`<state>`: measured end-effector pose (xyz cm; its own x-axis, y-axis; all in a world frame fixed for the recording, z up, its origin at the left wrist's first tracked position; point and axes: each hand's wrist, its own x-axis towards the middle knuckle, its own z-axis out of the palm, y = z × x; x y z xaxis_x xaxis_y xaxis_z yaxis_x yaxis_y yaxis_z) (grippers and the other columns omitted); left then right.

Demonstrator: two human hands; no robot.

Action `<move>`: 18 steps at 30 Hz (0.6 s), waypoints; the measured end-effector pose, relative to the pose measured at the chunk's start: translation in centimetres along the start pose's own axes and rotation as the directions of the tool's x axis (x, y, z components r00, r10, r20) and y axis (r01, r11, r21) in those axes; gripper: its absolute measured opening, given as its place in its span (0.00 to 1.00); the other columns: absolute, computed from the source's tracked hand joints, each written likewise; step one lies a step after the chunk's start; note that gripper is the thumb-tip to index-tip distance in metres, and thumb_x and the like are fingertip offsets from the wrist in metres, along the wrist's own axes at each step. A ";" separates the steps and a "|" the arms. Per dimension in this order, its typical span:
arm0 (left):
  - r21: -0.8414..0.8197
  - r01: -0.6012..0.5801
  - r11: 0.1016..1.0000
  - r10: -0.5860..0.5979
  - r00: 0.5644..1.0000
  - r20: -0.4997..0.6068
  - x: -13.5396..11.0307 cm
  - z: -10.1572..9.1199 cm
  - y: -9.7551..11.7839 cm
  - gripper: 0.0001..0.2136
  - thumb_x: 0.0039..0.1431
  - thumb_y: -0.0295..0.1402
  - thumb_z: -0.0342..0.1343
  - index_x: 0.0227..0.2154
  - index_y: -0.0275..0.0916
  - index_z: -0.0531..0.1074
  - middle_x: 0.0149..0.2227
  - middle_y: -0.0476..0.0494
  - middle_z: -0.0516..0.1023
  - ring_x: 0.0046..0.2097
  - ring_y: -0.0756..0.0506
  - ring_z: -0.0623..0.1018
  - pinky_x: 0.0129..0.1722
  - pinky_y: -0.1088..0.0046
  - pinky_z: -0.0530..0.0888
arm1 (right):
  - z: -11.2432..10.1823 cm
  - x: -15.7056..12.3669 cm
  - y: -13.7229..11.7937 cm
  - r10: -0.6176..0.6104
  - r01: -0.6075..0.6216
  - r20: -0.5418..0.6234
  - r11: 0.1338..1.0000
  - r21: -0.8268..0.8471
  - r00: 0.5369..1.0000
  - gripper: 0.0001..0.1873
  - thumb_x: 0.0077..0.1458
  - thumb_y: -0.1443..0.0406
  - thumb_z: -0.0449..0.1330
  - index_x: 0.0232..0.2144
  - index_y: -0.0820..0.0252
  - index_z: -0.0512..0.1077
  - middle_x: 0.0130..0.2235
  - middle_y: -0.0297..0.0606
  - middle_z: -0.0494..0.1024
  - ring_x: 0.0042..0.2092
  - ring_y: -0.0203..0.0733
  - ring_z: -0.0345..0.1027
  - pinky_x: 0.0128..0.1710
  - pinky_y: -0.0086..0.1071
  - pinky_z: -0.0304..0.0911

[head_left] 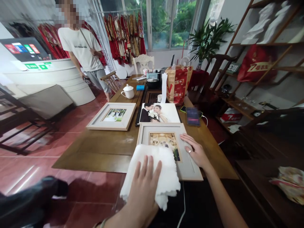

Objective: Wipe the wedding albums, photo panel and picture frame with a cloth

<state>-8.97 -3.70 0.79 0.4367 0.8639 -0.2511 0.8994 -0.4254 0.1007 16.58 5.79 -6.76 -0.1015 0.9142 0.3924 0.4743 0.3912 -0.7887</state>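
Note:
My left hand (145, 177) lies flat with fingers stretched out on a white cloth or paper towel (166, 186), its thumb hidden. The towel covers the lower left of a picture frame (190, 166) with a pale mat and a photo in its middle. At the frame's right side rests my right hand (196, 151), ringed, its fingers extended over the border and touching it. Just behind, a wedding photo panel (169, 114) of a couple lies face up. Another framed photo (95, 122) lies flat to the left.
The wooden table (99, 152) also bears a white lidded cup (128, 91), a blue box (140, 87), a red paper bag (178, 85) and a phone (193, 116) with a cable. A person (82, 47) stands beyond at left. A shelf (247, 110) is on the right.

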 end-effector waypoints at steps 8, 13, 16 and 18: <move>0.021 0.015 1.000 -0.009 0.965 -0.263 6.2 -1.3 -3.9 0.34 0.53 0.26 0.52 0.63 0.39 0.52 0.67 0.33 0.47 0.67 0.37 0.43 0.64 0.54 0.46 | -0.1 0.0 0.0 0.007 -0.007 0.023 1.000 0.017 1.000 0.23 0.53 0.70 0.54 0.51 0.52 0.72 0.57 0.38 0.71 0.62 0.47 0.57 0.63 0.52 0.50; 0.003 -0.021 1.000 0.021 0.965 -0.262 11.4 -3.7 -4.5 0.31 0.59 0.28 0.48 0.65 0.39 0.47 0.67 0.33 0.45 0.67 0.34 0.42 0.62 0.51 0.47 | 0.0 -0.1 0.2 0.005 -0.006 0.017 1.000 0.027 1.000 0.23 0.53 0.70 0.54 0.51 0.52 0.71 0.57 0.38 0.71 0.62 0.47 0.57 0.63 0.51 0.49; 0.000 -0.076 0.997 0.075 0.976 -0.202 13.2 -4.1 -3.2 0.31 0.60 0.30 0.49 0.65 0.39 0.46 0.67 0.33 0.42 0.67 0.32 0.40 0.62 0.48 0.47 | 0.0 -0.1 0.6 0.004 -0.005 0.026 1.000 0.021 1.000 0.24 0.53 0.71 0.53 0.52 0.52 0.71 0.57 0.39 0.70 0.63 0.47 0.56 0.63 0.51 0.49; -0.005 -0.111 0.994 0.109 0.984 -0.139 13.4 -4.1 -2.0 0.33 0.57 0.29 0.51 0.64 0.38 0.48 0.67 0.31 0.42 0.66 0.29 0.41 0.60 0.44 0.49 | 0.0 -0.1 0.8 0.005 -0.005 0.023 1.000 0.019 1.000 0.23 0.53 0.71 0.53 0.51 0.53 0.71 0.57 0.39 0.70 0.63 0.47 0.56 0.63 0.51 0.50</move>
<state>-4.82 9.82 1.13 0.5305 0.8416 -0.1020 0.8456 -0.5169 0.1329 16.92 5.99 -7.42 -0.1188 0.9183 0.3777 0.4581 0.3882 -0.7997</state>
